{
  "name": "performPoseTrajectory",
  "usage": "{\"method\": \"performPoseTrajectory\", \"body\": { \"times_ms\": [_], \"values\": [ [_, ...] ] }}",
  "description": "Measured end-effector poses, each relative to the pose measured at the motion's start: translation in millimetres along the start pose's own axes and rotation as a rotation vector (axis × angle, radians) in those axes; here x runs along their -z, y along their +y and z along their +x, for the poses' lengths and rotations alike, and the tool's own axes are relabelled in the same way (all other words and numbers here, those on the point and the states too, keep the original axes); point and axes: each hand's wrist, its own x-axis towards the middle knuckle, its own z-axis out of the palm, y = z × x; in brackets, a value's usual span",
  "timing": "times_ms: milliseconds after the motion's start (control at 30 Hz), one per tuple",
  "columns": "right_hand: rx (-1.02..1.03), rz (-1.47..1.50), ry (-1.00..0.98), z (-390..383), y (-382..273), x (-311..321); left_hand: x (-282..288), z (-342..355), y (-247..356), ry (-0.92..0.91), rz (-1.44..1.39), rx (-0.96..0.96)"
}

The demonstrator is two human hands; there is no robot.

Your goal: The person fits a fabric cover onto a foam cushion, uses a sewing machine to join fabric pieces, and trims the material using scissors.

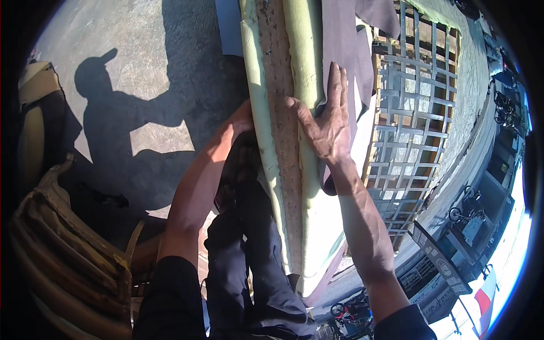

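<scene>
A long upholstered furniture piece runs up the middle, with a bare wooden rail (281, 96) between two pale yellow foam edges. My right hand (328, 130) lies flat on the right foam roll (306, 62), its fingers stretched out and thumb apart, reaching onto the dark greyish-purple fabric (340, 34). That fabric hangs over the right side of the foam. My left hand (243, 116) is against the outer side of the left foam edge (256, 73); its fingers are hidden behind it. The rail's surface looks rough and marked.
To the right lies a wooden frame with woven webbing (413, 113). Brown padded furniture (73, 226) stands at the lower left, and a cardboard-coloured piece (39, 85) at the far left. My shadow falls on the concrete floor (136, 34). Motorbikes (467, 207) stand far right.
</scene>
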Motion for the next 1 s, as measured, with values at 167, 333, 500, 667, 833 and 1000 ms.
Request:
{"method": "performPoseTrajectory", "body": {
  "times_ms": [167, 333, 500, 667, 833, 1000],
  "values": [
    [-0.1, -0.015, -0.081, -126, 43, 11, -20, 12, -17, 0.126, 0.119, -0.191],
    [-0.151, -0.011, -0.175, -209, 53, 33, -1, 7, -36, 0.259, 0.054, -0.226],
    [-0.322, 0.082, -0.276, -241, 79, 60, 19, 17, -60, 0.334, -0.012, -0.235],
    [-0.331, -0.324, -0.109, -272, 88, 58, 4, 21, -82, 0.364, -0.017, -0.18],
    [-0.519, -0.348, -0.183, -297, 53, 85, 1, -46, -96, 0.461, -0.026, -0.139],
    [-0.673, -0.34, -0.193, -383, 72, 68, -39, -192, -113, 0.624, 0.321, -0.017]
  ]
}}
